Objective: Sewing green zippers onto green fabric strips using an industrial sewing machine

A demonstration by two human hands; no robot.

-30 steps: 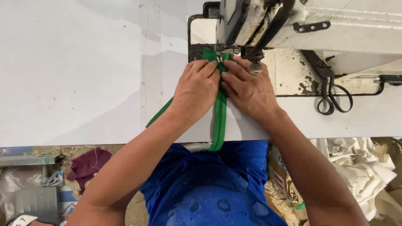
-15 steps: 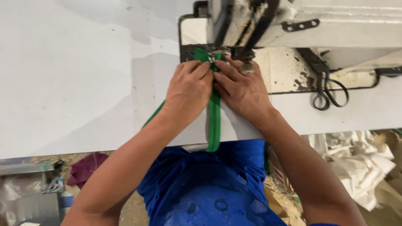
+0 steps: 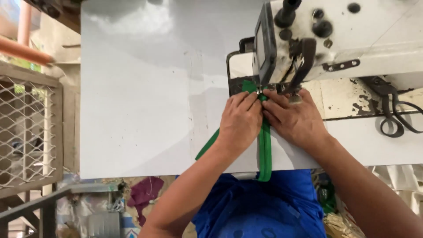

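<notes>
A narrow green fabric strip (image 3: 265, 152) lies on the white table (image 3: 145, 97) and runs from the table's near edge up under the presser foot of a white sewing machine (image 3: 335, 39). My left hand (image 3: 240, 121) presses the strip flat on its left side, fingertips just short of the needle. My right hand (image 3: 295, 119) presses it from the right, fingers touching the left hand's. A second length of the green strip (image 3: 207, 145) angles out from under my left wrist. The needle area is partly hidden by the machine head.
Black scissors (image 3: 396, 119) lie on the worn machine bed at the right. A metal mesh fence (image 3: 26, 132) stands left of the table. Cloth scraps (image 3: 145, 196) lie on the floor below the table edge. My blue shirt (image 3: 264, 207) fills the bottom centre.
The view has swung left and tilted, showing more of the table and the fence. Both hands stay pressed on the green strip at the needle.
</notes>
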